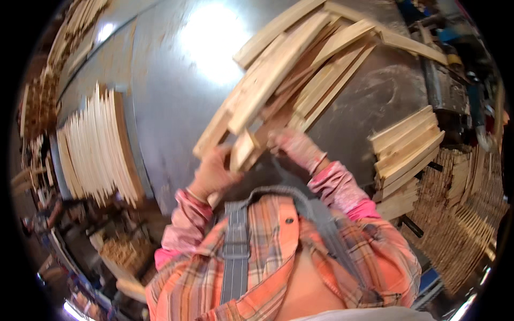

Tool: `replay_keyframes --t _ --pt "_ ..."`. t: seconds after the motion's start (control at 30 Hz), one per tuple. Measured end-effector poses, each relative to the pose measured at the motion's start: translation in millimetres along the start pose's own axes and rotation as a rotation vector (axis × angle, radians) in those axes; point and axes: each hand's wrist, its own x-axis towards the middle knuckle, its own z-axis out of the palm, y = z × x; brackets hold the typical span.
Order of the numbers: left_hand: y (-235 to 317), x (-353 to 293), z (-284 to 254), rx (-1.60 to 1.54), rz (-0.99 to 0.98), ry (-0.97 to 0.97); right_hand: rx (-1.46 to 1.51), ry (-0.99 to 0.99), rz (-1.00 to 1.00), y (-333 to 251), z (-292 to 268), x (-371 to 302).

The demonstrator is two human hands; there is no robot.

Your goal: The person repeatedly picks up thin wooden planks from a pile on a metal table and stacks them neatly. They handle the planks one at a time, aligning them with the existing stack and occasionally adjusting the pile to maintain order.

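Note:
My left hand (215,174), in a work glove, is closed around the near end of a wooden board (244,150) whose pale end face points toward me. To its right, my gloved right hand (300,150) has its fingers curled in beside the near ends of the boards. Motion blur and the curl of the fingers hide what it grips. Just beyond both hands, a loose heap of pale wooden boards (289,64) lies slantwise on a metal table (176,107), some crossing over others.
A row of thin wooden strips (96,150) stands at the table's left. Stacked short boards (407,150) are on the right, beside a large pile of slats (444,214). A bin of wood pieces (126,254) is at the lower left. Machinery (450,91) borders the table's far right.

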Motion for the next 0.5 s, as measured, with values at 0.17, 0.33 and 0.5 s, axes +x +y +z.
replay_keyframes --t 0.17,0.33,0.5 --pt "-16 3 -97 -0.557 0.039 0.250 -0.412 0.242 -0.035 27 12 -9" --pt "-68 59 -149 -0.682 -0.060 0.472 -0.212 0.362 -0.145 -20 33 25" --pt "-136 60 -76 0.357 -0.369 0.649 -0.540 0.538 -0.100 -44 41 56"
